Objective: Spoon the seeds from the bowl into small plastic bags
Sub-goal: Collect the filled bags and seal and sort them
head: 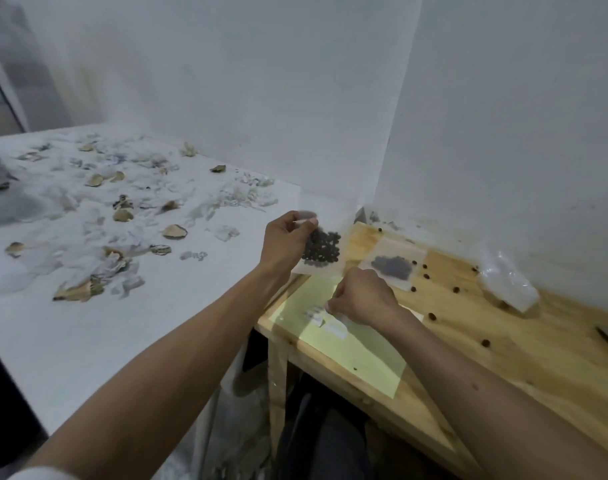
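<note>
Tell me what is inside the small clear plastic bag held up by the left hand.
The small clear plastic bag holds a cluster of dark round seeds. The left hand pinches its top, covering that part.

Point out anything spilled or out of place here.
Dark round seeds lie scattered loose on the wooden table, outside any bag. Torn brown husks and white scraps litter the white surface to the left.
</note>
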{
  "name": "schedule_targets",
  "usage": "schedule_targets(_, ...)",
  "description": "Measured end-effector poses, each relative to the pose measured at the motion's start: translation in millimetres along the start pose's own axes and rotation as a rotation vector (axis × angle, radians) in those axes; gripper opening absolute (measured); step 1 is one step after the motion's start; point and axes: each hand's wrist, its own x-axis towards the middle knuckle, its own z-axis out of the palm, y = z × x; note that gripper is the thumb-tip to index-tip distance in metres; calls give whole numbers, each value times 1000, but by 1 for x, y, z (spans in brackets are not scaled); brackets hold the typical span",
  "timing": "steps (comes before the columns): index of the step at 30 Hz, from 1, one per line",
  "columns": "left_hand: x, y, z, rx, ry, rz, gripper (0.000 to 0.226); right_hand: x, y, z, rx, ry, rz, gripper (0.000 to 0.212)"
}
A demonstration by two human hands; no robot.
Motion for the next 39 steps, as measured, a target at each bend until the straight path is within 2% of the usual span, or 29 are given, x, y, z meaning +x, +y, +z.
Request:
schedule_targets(4,-2,-2,-3,1,-3,4,6,-1,-9,2,-21,21,40,13)
schedule_targets(11,-4,-4,-5,-8,-5,-10,6,-1,-14,-2,76,-44,133,14)
schedule_targets(17,-7,-3,-5,-16,-23,-20,5,-6,-16,-4,167,-67,117,20)
schedule_targets(21,-8,-2,-7,-25,-14,-26,5,-12,-18,-11,204,-103,117,31)
schedule_targets(25,-10,-1,-6,-13,-19,-37,5,-17,-21,-12,248,-221,111,29)
schedule_targets(30,-14,2,-7,-1,-48,-53,7,-17,-16,-22,440,-235,68,15)
schedule_targets(32,-14,4,-7,-7,-78,-59,13,-17,-12,-35,588,-191,65,15)
schedule_targets(35,-17,6,0,-52,-155,-90,21,-15,-3,-60,750,1,22,11)
schedule_targets(39,-24,7,20,-39,-275,-91,17,-13,14,-83,670,275,-69,5)
